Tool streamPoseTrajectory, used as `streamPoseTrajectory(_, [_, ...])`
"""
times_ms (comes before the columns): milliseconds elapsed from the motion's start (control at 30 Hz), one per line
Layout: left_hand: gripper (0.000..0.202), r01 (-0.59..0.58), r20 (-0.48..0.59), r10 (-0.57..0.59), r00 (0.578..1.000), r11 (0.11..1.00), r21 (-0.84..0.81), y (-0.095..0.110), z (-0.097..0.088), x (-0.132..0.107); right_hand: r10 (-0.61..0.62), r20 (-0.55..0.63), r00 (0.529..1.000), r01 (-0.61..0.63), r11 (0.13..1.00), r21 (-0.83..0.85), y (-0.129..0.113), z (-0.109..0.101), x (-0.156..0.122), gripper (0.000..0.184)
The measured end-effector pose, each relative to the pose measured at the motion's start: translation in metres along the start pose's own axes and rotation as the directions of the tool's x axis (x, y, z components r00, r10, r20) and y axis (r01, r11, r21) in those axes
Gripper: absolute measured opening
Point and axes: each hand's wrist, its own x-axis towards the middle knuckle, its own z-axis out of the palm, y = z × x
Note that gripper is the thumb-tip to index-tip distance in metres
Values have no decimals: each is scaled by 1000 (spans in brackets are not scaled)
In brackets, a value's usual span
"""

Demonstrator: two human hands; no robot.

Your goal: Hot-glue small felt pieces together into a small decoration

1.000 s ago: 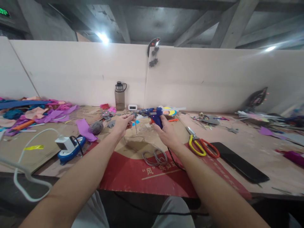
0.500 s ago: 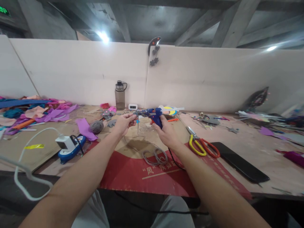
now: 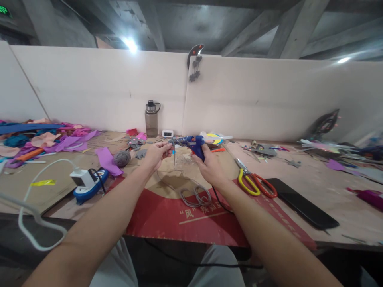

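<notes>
My right hand (image 3: 211,166) is wrapped around the handle of a blue hot glue gun (image 3: 197,144), with a clear glue stick (image 3: 225,137) poking out of its back. Its nozzle points left, to the fingertips of my left hand (image 3: 158,155). Those fingers pinch a small grey piece (image 3: 170,142), too small to make out clearly. A thin grey cord (image 3: 174,160) hangs below it. Nozzle and piece meet or nearly meet; I cannot tell whether they touch. Under my hands, a loose coil of grey cord (image 3: 196,197) lies on the red and tan cardboard (image 3: 167,223).
Scissors (image 3: 253,181) with yellow and red handles and a black phone (image 3: 302,203) lie to the right. Leftward are a grey yarn ball (image 3: 121,158), purple felt (image 3: 108,161) and a blue power strip (image 3: 89,191). A bottle (image 3: 151,121) stands by the white partition (image 3: 89,87).
Almost nothing differs: both hands keep their places, and the glue gun stays at the small grey piece. The view has shifted very slightly.
</notes>
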Motion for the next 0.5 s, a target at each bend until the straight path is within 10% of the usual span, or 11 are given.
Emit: streamPoseTrajectory(500, [24, 11, 10, -11, 1000, 1000, 15, 0, 1, -1, -60, -54, 997, 59, 998, -24, 3, 3, 1, 40])
